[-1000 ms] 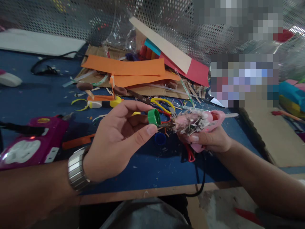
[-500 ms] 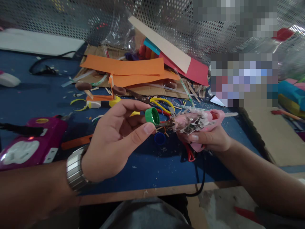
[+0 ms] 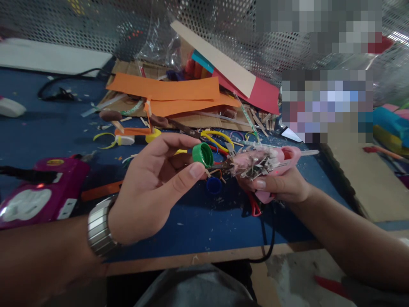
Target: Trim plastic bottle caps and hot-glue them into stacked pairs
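- On blue worktop [image 3: 188, 230], left part, back from near edge: purple power box [image 3: 60, 195], red light lit, black plug seated.
- Next rightward: left hand [image 3: 145, 198], metal watch [image 3: 101, 226] at wrist. Narrow pinch on green cap [image 3: 198, 154], fingertip on top, thumb at underside. Beyond, toward worktop's far edge: orange paper [image 3: 166, 88].
- Green cap: held clear of worktop, about midway between near and far edges. Judged very light, stiff, hard to break; smooth plastic, maybe slippery if glue-smeared. Best taken by outer wall, well back from rim nearest probable heat.
- Cap's pointing: open mouth rightward and partly toward near edge, closed end toward left palm. Squat ring, no real long axis.
- Lying just nearward of green cap: blue cap [image 3: 214, 185]. Farther back: scissors with yellow handles [image 3: 219, 134].
- Dark nozzle [image 3: 224, 166] beside green cap's lower rim; touching or apart, cannot tell.
- Pink glue gun [image 3: 260, 163]: nozzle pointing left, long axis roughly parallel to worktop's near edge. Front crusted with stringy residue. Likely light but front-heavy, rigid, hot at tip; safe hold at handle only.
- Black cord [image 3: 274, 238] looping down over near edge.
- Right hand [image 3: 284, 186]: wrapped around glue gun's handle. Trigger hidden; squeezed or not, cannot tell.
- Rightmost: pale glue stick [image 3: 309, 153] jutting from gun's rear.
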The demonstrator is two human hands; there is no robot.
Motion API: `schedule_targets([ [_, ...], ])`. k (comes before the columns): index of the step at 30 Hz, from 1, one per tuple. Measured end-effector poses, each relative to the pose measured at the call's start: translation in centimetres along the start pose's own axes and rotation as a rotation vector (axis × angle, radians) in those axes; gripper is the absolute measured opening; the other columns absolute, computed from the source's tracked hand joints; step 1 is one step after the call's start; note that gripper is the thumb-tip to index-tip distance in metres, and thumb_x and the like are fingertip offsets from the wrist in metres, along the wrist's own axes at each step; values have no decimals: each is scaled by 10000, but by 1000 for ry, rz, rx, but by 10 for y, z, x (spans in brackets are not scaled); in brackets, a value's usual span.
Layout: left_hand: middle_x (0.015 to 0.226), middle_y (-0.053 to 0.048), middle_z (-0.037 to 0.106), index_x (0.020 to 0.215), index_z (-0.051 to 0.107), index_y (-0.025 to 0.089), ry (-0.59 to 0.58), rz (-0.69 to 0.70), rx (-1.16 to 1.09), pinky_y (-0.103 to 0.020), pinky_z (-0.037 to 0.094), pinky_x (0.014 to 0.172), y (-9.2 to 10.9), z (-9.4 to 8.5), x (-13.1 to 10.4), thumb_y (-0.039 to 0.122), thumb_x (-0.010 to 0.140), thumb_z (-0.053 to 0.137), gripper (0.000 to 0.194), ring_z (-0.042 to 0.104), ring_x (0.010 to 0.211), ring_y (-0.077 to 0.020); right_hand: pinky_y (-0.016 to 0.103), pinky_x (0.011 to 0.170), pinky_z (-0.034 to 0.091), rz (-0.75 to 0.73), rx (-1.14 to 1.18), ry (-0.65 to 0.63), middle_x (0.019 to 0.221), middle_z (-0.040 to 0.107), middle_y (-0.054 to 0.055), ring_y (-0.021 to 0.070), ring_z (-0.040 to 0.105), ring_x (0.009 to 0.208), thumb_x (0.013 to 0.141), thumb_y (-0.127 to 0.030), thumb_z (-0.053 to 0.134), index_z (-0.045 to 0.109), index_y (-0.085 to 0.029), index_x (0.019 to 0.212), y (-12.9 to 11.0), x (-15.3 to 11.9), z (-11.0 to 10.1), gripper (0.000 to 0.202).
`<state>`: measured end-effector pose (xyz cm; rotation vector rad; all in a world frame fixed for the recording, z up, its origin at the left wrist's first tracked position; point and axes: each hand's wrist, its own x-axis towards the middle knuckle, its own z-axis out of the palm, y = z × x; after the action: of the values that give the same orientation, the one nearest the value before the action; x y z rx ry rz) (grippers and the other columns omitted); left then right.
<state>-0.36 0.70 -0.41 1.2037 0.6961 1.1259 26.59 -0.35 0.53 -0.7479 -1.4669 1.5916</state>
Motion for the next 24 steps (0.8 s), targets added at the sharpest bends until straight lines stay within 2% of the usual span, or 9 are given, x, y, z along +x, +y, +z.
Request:
schedule_targets([
  [4, 1033, -29, 784, 1202, 810, 292, 10, 14, 5, -323, 714, 819, 0, 0, 0, 378, 965, 946, 286, 769, 918, -201, 344, 986, 641, -2, 22, -15, 731, 686, -3, 192, 687, 748, 920, -367, 954, 927, -263, 1171, 1, 0, 0, 273],
  [10, 1047, -32, 786, 1201, 826, 291, -1, 33, -14, -285, 701, 812, -1, 0, 1, 372, 969, 945, 273, 741, 923, -186, 282, 977, 626, -16, 46, -13, 881, 750, -11, 128, 589, 668, 916, -332, 953, 933, -351, 1231, 5, 0, -2, 316],
  [13, 1074, -34, 792, 1198, 830, 287, -5, 32, -30, -261, 697, 815, -1, -1, 1, 350, 978, 939, 253, 745, 944, -180, 264, 958, 620, -10, 22, -19, 856, 728, -11, 125, 556, 656, 919, -355, 950, 938, -340, 1223, 5, 0, -3, 304],
  [17, 1081, -36, 797, 1195, 828, 296, -15, 36, -44, -289, 713, 812, -2, -2, 1, 337, 992, 922, 227, 758, 964, -199, 262, 956, 608, -15, -1, -9, 827, 706, -17, 129, 538, 646, 915, -366, 956, 939, -345, 1218, 5, 0, -4, 304],
  [24, 1085, -27, 791, 1202, 829, 307, -20, 32, -48, -263, 705, 813, -1, -2, 0, 342, 1008, 908, 212, 749, 963, -180, 306, 913, 618, -9, -11, 3, 747, 658, -26, 134, 520, 596, 922, -391, 945, 929, -320, 1231, 8, -3, -7, 318],
])
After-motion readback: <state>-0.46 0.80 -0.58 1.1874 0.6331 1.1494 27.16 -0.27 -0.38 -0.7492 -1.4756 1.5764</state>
